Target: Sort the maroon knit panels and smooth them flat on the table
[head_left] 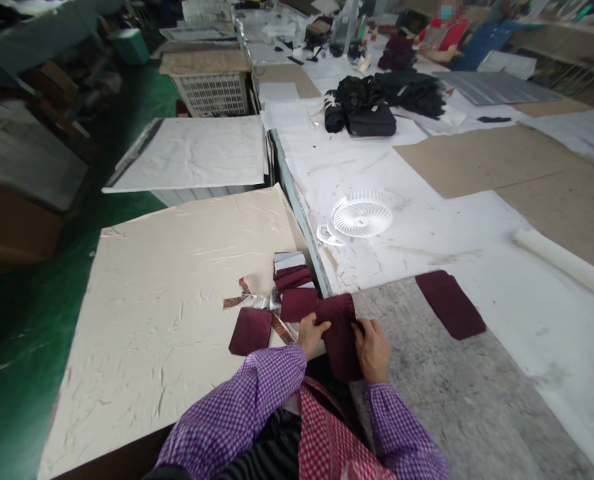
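One maroon fabric piece (339, 333) is in hand, pinched at its left edge by the left hand (308, 335) and at its right edge by the right hand (375, 352), over the near edge of the worktop. Another piece (451, 305) lies by itself to the right, partly on the grey surface (407, 353); a layered pile (295, 279) and a separate patch (253, 331) lie to the left. The held piece looks flat, dark and roughly rectangular, with rounded corners.
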`<state>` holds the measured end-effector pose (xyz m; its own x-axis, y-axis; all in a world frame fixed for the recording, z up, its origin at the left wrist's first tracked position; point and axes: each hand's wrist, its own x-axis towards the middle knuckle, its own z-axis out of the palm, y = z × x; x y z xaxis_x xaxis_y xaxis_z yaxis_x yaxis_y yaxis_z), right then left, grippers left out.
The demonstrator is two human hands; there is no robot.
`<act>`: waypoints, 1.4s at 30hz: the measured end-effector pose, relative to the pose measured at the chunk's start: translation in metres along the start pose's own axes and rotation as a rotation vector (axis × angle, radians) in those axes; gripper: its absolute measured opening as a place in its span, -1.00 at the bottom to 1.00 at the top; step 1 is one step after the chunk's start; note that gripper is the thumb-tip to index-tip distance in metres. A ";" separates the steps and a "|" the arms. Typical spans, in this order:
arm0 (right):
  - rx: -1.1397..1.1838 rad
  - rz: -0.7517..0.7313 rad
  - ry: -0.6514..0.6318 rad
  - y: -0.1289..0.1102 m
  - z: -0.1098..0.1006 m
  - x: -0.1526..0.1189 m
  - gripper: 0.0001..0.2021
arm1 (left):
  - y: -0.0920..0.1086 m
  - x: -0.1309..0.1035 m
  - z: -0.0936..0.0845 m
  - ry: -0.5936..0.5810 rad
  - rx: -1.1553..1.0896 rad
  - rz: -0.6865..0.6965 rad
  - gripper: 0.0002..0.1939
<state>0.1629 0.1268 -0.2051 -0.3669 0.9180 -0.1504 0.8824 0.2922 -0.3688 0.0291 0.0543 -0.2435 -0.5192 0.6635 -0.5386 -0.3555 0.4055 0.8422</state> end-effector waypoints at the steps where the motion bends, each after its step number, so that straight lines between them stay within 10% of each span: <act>1: 0.025 -0.005 0.007 0.003 0.000 0.000 -0.68 | 0.002 -0.001 0.000 0.008 0.015 0.005 -0.82; 11: 0.131 0.135 -0.067 0.042 -0.004 0.017 -0.55 | 0.010 -0.013 0.020 0.070 0.149 -0.075 -0.87; 42: -0.109 0.196 -0.125 0.024 -0.014 0.035 -0.59 | 0.009 0.002 0.016 0.090 0.141 -0.231 -0.72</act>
<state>0.1753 0.1699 -0.2063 -0.2136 0.9216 -0.3241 0.9643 0.1457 -0.2213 0.0376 0.0697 -0.2364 -0.5062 0.4869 -0.7118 -0.3646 0.6271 0.6883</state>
